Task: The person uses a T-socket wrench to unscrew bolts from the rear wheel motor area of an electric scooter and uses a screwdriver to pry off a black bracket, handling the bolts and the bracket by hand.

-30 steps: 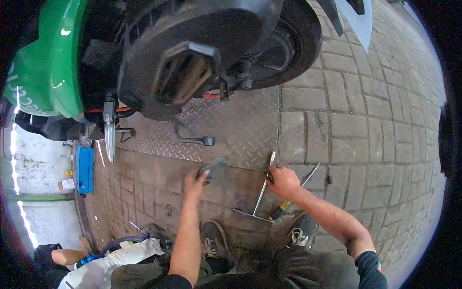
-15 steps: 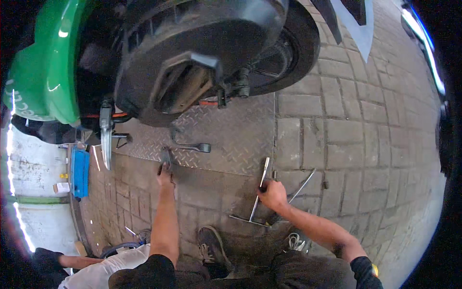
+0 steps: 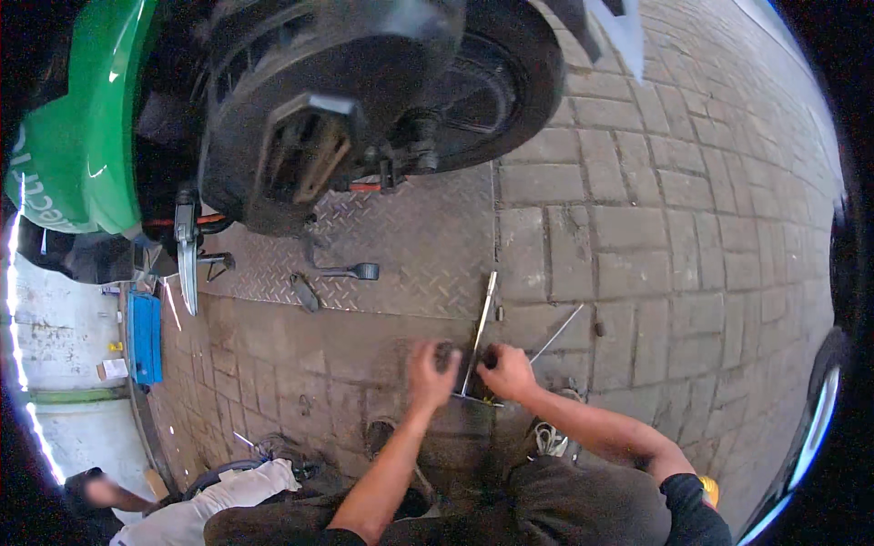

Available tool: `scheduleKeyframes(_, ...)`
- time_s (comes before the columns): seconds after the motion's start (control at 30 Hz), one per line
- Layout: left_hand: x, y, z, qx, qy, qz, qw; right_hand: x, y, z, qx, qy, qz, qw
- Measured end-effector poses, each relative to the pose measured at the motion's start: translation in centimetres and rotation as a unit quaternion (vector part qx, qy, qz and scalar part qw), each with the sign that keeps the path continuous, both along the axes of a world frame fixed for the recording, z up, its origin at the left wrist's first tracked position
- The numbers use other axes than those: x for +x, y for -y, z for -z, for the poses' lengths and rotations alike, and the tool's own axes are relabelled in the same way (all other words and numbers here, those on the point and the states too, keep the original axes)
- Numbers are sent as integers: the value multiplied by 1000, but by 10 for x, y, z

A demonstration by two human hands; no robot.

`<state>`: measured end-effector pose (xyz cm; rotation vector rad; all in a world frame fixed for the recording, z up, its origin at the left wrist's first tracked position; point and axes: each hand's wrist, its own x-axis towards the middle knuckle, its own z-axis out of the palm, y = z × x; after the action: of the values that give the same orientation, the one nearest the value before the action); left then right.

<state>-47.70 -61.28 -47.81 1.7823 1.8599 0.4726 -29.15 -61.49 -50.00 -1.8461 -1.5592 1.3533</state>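
A silver T-handle wrench (image 3: pixel 482 318) lies on the bricks between my hands, its crossbar towards me. My right hand (image 3: pixel 513 371) is curled just right of the shaft, its dark fingertips close together. Whether they touch the shaft or pinch something small cannot be made out. To the shaft's left is my left hand (image 3: pixel 430 375), fingers bent and blurred by motion. A second thin metal rod (image 3: pixel 559 331) slants away beyond my right hand. A small dark flat piece (image 3: pixel 306 292) rests at the near edge of the metal tread plate (image 3: pixel 428 237).
A green-and-black scooter (image 3: pixel 100 118) with a dark wheel (image 3: pixel 537 82) stands over the plate. Its dark lever (image 3: pixel 350 271) juts towards me. Small cylindrical pieces (image 3: pixel 599 328) lie on the bricks. Blue container (image 3: pixel 146 337) at far left; another person (image 3: pixel 228 491) at lower left.
My left hand has moved from the dark flat piece, which stays behind, over to the wrench. My right hand, earlier around the shaft, is now beside it. The view has shifted slightly.
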Motion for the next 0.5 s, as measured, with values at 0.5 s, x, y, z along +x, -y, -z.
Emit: scheduleKeyframes(0.5,35,-21,-3,-183,126,8,975,16,42,-28,42,-24,-115,992)
